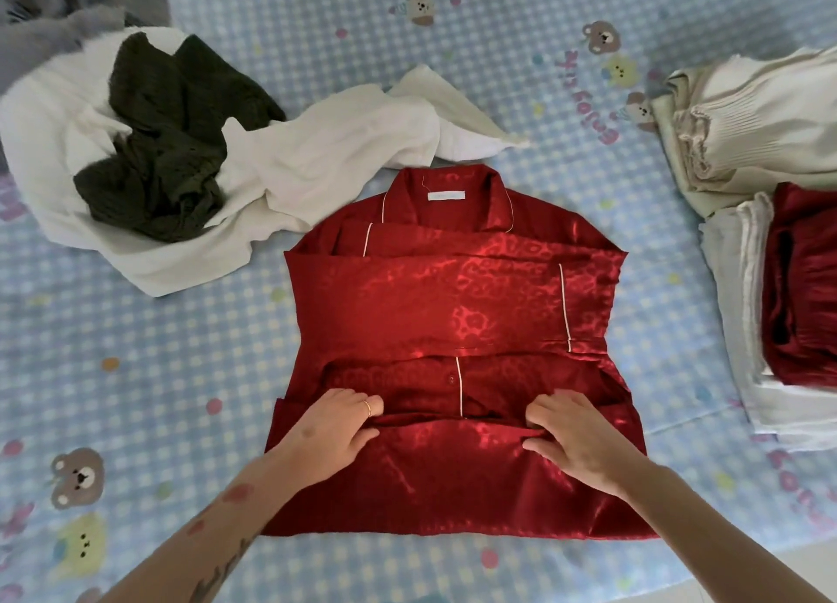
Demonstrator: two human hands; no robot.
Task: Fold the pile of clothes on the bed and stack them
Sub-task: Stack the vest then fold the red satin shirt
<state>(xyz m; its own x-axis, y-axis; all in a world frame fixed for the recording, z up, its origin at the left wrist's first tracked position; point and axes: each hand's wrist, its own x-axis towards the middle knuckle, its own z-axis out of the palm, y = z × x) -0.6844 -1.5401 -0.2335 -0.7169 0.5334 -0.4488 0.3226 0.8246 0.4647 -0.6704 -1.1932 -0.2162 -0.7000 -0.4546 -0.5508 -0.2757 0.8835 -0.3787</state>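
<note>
A red satin pyjama shirt (pixel 453 303) with white piping lies flat in the middle of the bed, collar at the far end, both sleeves folded across its front. Its lower hem is turned up toward the collar. My left hand (pixel 337 426) pinches the left part of that turned-up hem edge. My right hand (pixel 570 435) pinches the right part of the same edge. At the far left lies the unfolded pile: a white garment (pixel 317 158) with a dark green knit (pixel 167 149) on top and a grey piece (pixel 45 27) behind.
At the right edge stands a stack of folded clothes: cream ribbed pieces (pixel 747 117), a folded white one (pixel 743 312) and a folded red satin piece (pixel 801 285). The bed sheet (pixel 136 353) is light blue check with bear prints. The bed's near edge runs at bottom right.
</note>
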